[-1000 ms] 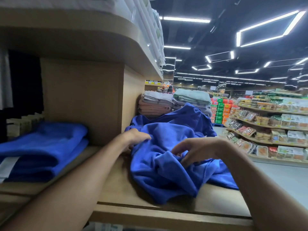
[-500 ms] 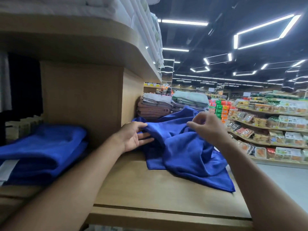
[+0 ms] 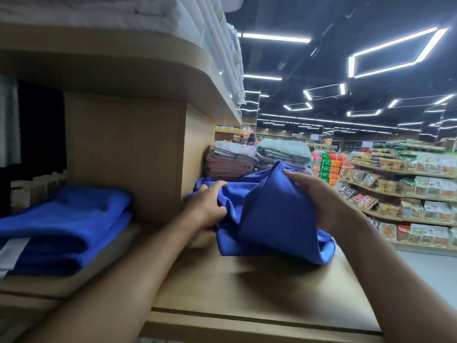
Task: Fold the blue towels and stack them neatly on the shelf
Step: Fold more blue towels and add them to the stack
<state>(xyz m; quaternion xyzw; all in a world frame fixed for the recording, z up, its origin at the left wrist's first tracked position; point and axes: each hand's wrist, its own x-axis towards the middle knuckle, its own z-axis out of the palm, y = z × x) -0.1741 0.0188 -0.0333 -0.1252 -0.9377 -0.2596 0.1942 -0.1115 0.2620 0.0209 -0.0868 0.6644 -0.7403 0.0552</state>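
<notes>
A loose blue towel (image 3: 269,214) lies bunched on the wooden shelf top (image 3: 259,288), raised into a peak. My left hand (image 3: 206,206) grips its left edge near the wooden upright. My right hand (image 3: 321,196) pinches the raised fold at the towel's right side and holds it up. Two folded blue towels (image 3: 64,226) lie stacked in the shelf bay at the left, a white label showing at their front.
A wooden divider panel (image 3: 128,154) separates the left bay from the open shelf end. Folded pink, grey and green towels (image 3: 257,157) are piled behind the blue towel. White linens (image 3: 123,11) sit on the upper shelf. Grocery shelving (image 3: 405,194) runs along the right aisle.
The towel was spread low and wide over the shelf; both hands have gathered it inward and away from the front edge, and my right hand has lifted a fold into a peak.
</notes>
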